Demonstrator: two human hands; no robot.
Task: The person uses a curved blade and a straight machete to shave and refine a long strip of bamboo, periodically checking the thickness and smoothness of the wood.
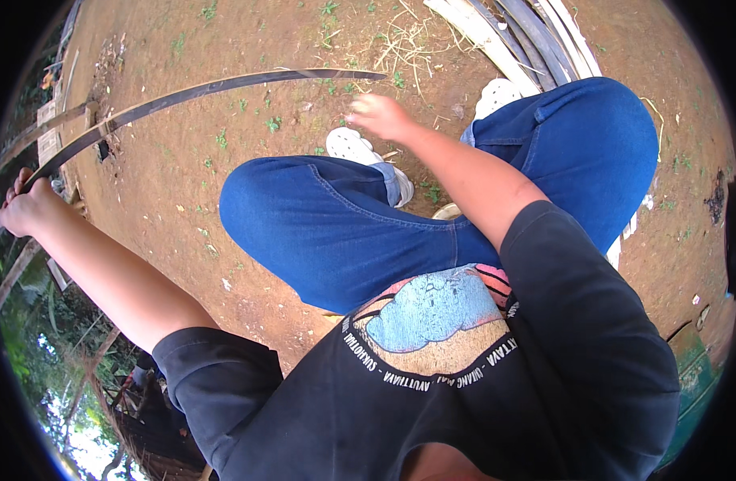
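My left hand (pixel 30 210) reaches far out to the left, its fingers closed around a long, thin wooden strip (pixel 199 90) near that end. Darker fingers (pixel 19 183) show beside it; I cannot tell whose they are. The strip has a dark grey face and a paler edge. It runs over the dirt to the middle, where its far tip (pixel 376 75) ends in front of me. Just below that tip is my right hand (pixel 381 118), apart from the strip. Its fingers are loosely bent and somewhat apart, with nothing visible in them.
I squat low in blue jeans (pixel 328 212) and white clogs (pixel 352 146) on brown dirt ground (pixel 264 48). Several long wooden strips (pixel 516 40) lie at the far right, with dry fibres (pixel 412 48) beside them. Wooden rails (pixel 51 132) stand at the left edge. Something green (pixel 695 373) is low at right.
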